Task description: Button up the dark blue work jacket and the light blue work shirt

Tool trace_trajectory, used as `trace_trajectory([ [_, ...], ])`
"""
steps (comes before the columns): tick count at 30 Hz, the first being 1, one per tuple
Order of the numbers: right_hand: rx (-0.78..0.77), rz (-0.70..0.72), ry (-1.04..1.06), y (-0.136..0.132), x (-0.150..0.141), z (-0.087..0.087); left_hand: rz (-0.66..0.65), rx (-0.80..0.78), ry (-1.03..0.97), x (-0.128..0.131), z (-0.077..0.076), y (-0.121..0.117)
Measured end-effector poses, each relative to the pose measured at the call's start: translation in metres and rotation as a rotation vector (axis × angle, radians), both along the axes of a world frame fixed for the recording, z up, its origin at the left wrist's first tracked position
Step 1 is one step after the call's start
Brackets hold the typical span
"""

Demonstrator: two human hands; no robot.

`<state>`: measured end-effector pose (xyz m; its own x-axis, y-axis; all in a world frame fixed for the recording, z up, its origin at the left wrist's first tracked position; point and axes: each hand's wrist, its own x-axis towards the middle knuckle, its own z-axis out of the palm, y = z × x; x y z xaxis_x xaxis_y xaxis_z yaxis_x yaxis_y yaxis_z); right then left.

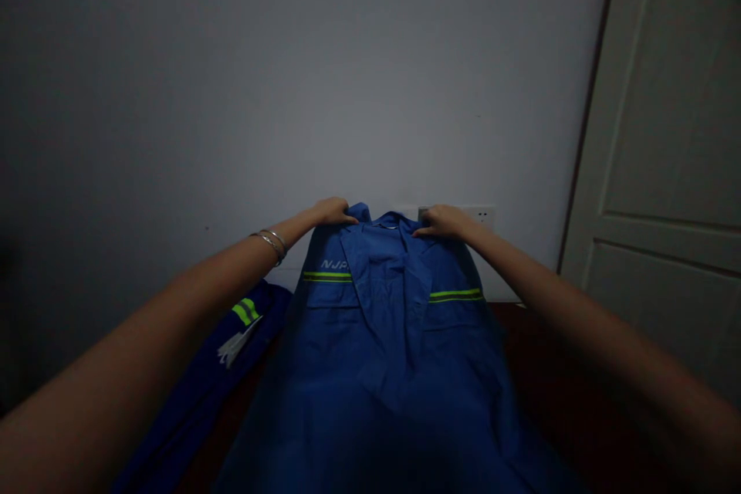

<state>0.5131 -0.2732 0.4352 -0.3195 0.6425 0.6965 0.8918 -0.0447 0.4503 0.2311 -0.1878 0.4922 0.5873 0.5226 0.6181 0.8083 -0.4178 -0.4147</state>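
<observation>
A blue work jacket with yellow-green reflective stripes and white lettering on its chest hangs spread between my hands, its front open at the neck. My left hand is closed on the cloth at the shoulder left of the collar. On the other side of the collar, my right hand pinches the opposite shoulder. The lower part of the jacket runs towards me and fades into shadow, so its hem cannot be made out.
Left of the jacket lies a darker blue garment with a reflective band and a white tag or strips on it. Beneath is a dark red surface. Behind stand a pale wall with a socket and, right, a panelled door.
</observation>
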Motion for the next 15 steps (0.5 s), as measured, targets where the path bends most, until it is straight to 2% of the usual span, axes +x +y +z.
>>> trace_trajectory([
  [5, -0.055, 0.000, 0.086, 0.017, -0.006, -0.016, 0.082, -0.102, 0.003, 0.001, -0.013, 0.000],
  [9, -0.116, 0.024, 0.111, 0.028, -0.006, -0.027, 0.126, -0.118, -0.005, 0.008, -0.024, -0.001],
  [12, -0.128, 0.012, 0.144, 0.039, -0.004, -0.035, 0.119, -0.138, -0.055, 0.017, -0.033, 0.011],
  [15, -0.139, -0.020, 0.183, 0.055, -0.004, -0.046, 0.045, -0.286, -0.131, 0.024, -0.044, 0.032],
])
